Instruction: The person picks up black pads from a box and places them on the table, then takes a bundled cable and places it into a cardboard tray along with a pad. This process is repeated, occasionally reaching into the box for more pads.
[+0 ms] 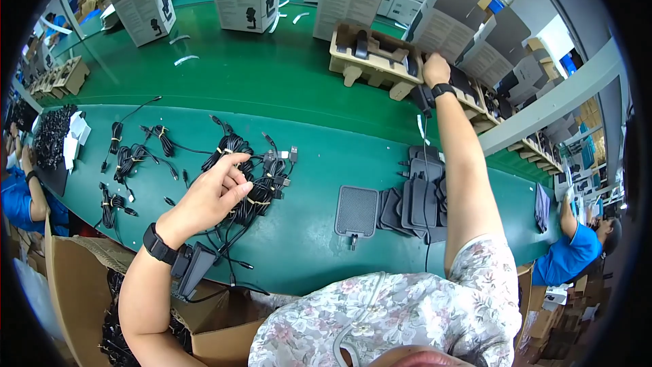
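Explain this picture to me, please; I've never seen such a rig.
There is no machine: these are a person's bare hands, seen from a fisheye camera worn on the head, so straight edges bend. The left hand, loosely open, is by bundled black cables on the green table. The right hand reaches beside a molded tray; its fingertips are hidden, so any grip is unclear. A gray rectangular panel and dark flat plates lie nearer. Printed boxes stand behind.

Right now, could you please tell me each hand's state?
Left hand: partly open over black cables, apparently empty.
Right hand: beside the tan tray; grip cannot be told.
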Action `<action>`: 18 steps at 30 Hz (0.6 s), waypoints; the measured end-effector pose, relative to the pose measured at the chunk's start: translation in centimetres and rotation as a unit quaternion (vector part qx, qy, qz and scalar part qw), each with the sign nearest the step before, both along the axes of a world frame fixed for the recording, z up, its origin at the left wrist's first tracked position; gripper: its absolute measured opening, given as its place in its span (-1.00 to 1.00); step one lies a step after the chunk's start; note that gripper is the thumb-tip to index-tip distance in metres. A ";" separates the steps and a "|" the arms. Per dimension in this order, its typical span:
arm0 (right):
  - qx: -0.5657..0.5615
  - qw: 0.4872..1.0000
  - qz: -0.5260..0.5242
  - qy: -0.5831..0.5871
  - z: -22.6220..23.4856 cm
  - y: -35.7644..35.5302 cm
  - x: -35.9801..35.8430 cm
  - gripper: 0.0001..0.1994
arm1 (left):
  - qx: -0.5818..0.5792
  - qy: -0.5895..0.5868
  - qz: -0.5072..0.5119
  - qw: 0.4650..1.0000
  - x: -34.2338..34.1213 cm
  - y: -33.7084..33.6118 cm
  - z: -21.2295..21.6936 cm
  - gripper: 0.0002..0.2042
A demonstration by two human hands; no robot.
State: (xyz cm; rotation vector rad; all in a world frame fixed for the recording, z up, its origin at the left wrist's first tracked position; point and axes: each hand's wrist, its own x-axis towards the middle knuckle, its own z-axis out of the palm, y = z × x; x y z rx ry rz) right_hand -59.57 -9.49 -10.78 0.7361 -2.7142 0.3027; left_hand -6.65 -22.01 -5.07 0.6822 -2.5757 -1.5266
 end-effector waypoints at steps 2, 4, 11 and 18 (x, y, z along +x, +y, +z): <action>-0.008 1.000 -0.012 -0.011 -0.3 0.5 -0.1 -0.74 | -0.001 -0.001 -0.003 1.000 0.0 0.0 0.0 -0.59; 0.044 0.996 0.066 -0.045 -1.5 1.4 -1.9 -0.71 | 0.007 -0.005 -0.011 1.000 0.0 0.0 0.0 -0.59; 0.057 0.965 0.253 -0.044 0.0 5.0 -0.6 -0.71 | 0.009 0.000 -0.007 1.000 0.6 0.2 -0.1 -0.60; 0.306 0.941 0.083 0.119 1.0 2.8 -0.1 -0.71 | -0.034 -0.008 -0.004 0.999 0.4 -0.4 -0.8 -0.64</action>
